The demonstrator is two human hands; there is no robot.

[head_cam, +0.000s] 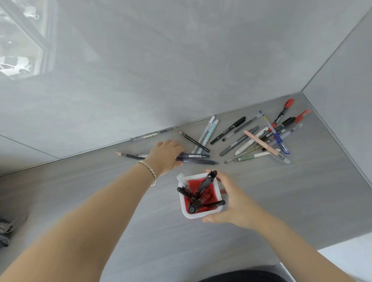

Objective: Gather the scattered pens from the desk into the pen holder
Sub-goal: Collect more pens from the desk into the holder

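Note:
A square white pen holder with a red inside stands on the grey desk and holds several dark pens. My right hand wraps around its right side. My left hand, with a bracelet on the wrist, lies palm down over the left ends of two dark blue pens just behind the holder; its fingers are curled on them. A pencil pokes out to the left of that hand. Many more pens and markers lie scattered to the right, among them red-capped markers.
The desk sits in a corner: a glossy grey wall runs along the back and another along the right. One pen lies against the back wall seam. A dark bag is at the left edge.

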